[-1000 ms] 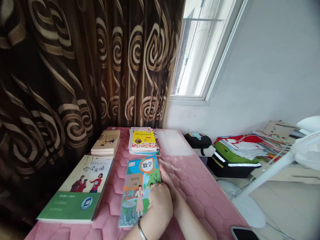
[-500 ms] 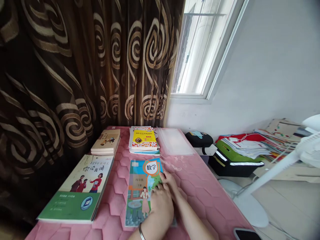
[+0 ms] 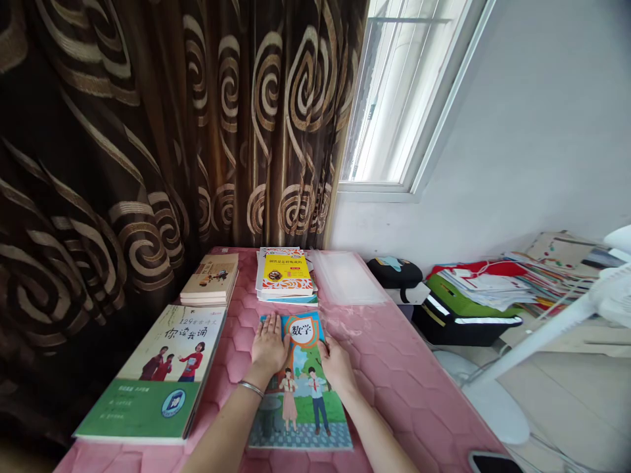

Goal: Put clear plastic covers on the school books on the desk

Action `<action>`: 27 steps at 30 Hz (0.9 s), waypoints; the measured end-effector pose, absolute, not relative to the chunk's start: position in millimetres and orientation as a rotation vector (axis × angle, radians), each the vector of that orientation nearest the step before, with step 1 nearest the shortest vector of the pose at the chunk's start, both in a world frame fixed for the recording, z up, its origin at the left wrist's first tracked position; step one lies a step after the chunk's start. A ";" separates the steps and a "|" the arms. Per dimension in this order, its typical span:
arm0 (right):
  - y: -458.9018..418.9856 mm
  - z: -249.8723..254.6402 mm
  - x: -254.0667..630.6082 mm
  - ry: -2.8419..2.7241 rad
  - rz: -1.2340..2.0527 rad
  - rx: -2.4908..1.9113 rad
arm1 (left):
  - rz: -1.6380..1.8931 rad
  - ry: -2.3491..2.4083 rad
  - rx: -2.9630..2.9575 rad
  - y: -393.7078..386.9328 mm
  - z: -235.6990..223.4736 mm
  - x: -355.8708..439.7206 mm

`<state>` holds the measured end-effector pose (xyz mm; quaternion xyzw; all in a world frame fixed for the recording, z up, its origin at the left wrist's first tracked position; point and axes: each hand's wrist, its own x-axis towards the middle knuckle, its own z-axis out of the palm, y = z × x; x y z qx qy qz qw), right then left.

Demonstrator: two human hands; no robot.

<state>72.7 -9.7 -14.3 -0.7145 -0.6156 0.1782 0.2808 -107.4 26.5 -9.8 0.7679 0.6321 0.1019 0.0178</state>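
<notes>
Resting on a blue book (image 3: 302, 407) — left hand (image 3: 270, 346) and right hand (image 3: 339, 366), lower centre of the frame.
Left hand: laid flat, fingers extended, on the book's upper left. Right hand: at the book's right edge, thumb on top; whether it grips is not discernible. Beyond: yellow-topped stack (image 3: 286, 270), clear sleeves (image 3: 348, 279) to its right. Left of frame: green-and-white book (image 3: 131, 410), brown stack (image 3: 210, 279) just above — all on pink padding (image 3: 394, 387).
</notes>
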 end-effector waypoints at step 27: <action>40.1 -4.3 68.6 -2.298 0.328 -1.893 | 0.358 2.006 2.417 29.7 -2.4 -122.2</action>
